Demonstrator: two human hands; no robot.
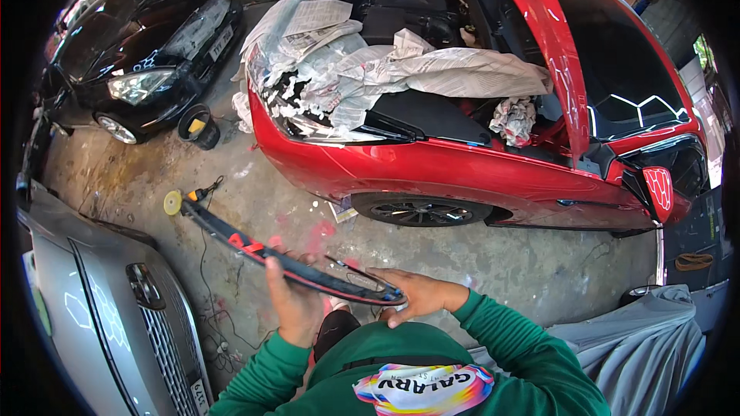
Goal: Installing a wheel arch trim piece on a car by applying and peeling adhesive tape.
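Observation:
A long, narrow, curved black strip (254,250) with red marks along it, seemingly a car trim piece, lies across in front of my body. My left hand (295,300) grips it near the middle, with the thumb up along its near edge. At its right end my right hand (420,295) is closed around the tip, the thumb below and the fingers over the top. The far left end of the strip points toward a tool with a round yellow pad (173,202) on the floor.
Ahead stands a red car (331,169), its hood raised and its engine bay draped with newspaper (455,71). A black car (154,46) is at the far left, beside a black bucket (199,132). A silver car (100,300) stands near left. Grey cloth (632,339) drapes at near right.

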